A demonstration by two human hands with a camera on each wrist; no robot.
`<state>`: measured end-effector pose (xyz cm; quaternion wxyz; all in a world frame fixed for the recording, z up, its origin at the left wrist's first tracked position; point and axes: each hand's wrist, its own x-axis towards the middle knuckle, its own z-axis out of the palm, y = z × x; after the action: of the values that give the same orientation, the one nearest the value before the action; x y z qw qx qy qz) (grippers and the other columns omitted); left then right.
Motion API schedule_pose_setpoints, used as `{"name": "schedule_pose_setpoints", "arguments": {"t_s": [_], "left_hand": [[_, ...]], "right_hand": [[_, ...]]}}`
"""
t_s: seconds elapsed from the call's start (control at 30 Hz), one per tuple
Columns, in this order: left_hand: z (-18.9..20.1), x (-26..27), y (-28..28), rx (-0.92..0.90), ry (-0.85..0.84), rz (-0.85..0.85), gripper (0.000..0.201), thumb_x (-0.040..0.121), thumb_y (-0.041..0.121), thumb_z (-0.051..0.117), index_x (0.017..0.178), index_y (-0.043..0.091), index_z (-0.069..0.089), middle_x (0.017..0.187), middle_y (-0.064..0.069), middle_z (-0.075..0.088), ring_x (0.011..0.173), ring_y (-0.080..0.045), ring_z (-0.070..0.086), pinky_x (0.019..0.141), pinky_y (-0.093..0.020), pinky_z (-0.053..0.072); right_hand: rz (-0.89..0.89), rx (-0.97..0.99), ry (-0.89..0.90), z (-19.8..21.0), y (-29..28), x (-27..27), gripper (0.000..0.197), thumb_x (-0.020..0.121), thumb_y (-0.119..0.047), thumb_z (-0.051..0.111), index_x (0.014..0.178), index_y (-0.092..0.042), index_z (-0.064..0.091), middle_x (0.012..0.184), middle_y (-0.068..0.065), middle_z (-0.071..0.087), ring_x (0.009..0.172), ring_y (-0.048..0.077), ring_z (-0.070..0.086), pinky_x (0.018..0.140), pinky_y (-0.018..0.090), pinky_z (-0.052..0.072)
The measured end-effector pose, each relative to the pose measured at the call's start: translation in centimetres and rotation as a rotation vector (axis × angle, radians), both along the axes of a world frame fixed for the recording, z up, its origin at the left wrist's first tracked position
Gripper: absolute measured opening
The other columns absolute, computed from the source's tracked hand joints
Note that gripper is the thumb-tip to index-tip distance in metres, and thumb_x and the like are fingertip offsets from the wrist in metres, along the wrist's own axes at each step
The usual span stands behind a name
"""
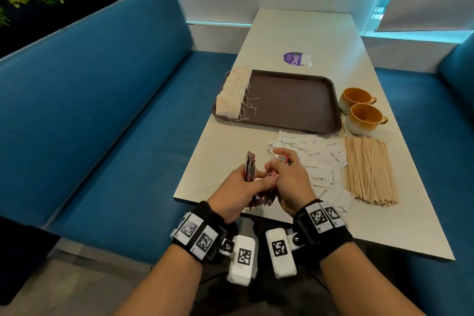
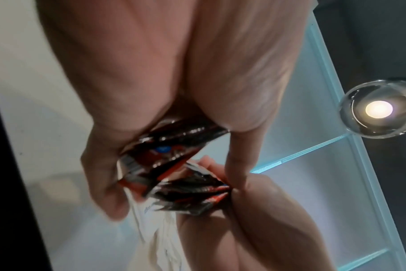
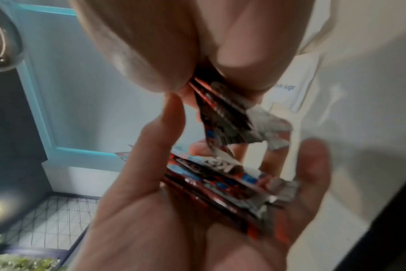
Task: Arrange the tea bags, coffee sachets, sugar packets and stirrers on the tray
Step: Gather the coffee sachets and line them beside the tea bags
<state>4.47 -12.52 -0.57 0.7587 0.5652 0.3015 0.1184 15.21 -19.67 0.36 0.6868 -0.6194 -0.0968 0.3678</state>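
At the table's near edge my left hand (image 1: 250,178) grips a bunch of red-and-black coffee sachets (image 1: 250,167) standing upright. My right hand (image 1: 279,161) pinches a few more sachets (image 3: 220,110) right beside it. In the right wrist view the left hand's stack (image 3: 220,192) lies across its palm. More sachets (image 1: 261,197) lie under both hands. The brown tray (image 1: 295,100) has tea bags (image 1: 233,95) in rows along its left edge. White sugar packets (image 1: 320,161) and a bundle of wooden stirrers (image 1: 366,169) lie on the table in front of the tray.
Two orange-lined cups (image 1: 359,108) stand just right of the tray. A purple sticker (image 1: 295,58) is on the table behind it. Blue bench seats (image 1: 115,110) flank the narrow white table (image 1: 307,31) on both sides.
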Motion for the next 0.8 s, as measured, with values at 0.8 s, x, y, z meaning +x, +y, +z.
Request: {"name": "schedule_pose_setpoints", "arguments": {"t_s": [0.8], "left_hand": [[0.6,-1.0,-0.4,-0.200,-0.006,-0.158,0.013,0.096,0.003,0.062,0.108,-0.002,0.062,0.085,-0.015,0.067,0.072,-0.029,0.068,0.049,-0.032,0.054]], "right_hand": [[0.410,0.026,-0.416,2.0,-1.0,-0.8,0.036,0.104,-0.047,0.046,0.106,-0.031,0.078,0.105,-0.015,0.072,0.105,0.009,0.065,0.086,0.030,0.050]]}}
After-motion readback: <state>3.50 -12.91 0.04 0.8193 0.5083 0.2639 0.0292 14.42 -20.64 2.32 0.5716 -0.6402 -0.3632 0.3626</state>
